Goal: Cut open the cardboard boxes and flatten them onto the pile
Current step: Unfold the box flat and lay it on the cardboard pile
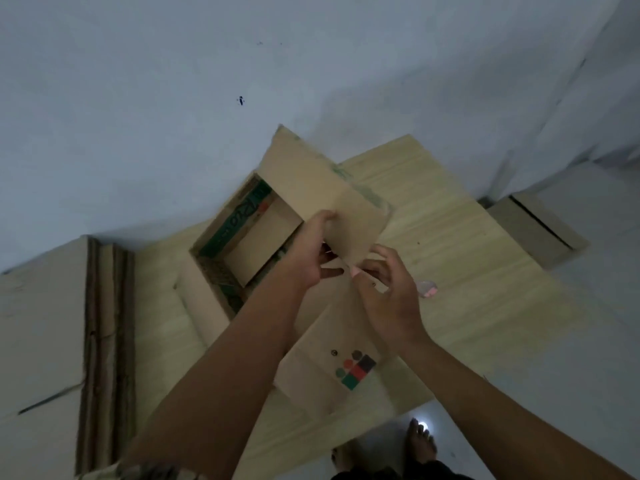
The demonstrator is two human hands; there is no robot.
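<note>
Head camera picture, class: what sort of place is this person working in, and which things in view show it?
Probably a plain indoor room used for storing or sorting packaging: a bare pale wall, a stack of flattened cardboard on the left, and an opened cardboard box on a light wood-grain board.

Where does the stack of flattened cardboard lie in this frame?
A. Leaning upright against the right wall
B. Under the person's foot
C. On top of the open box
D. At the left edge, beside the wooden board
D: the stack of flattened cardboard lies at the left edge, beside the wooden board.
</note>
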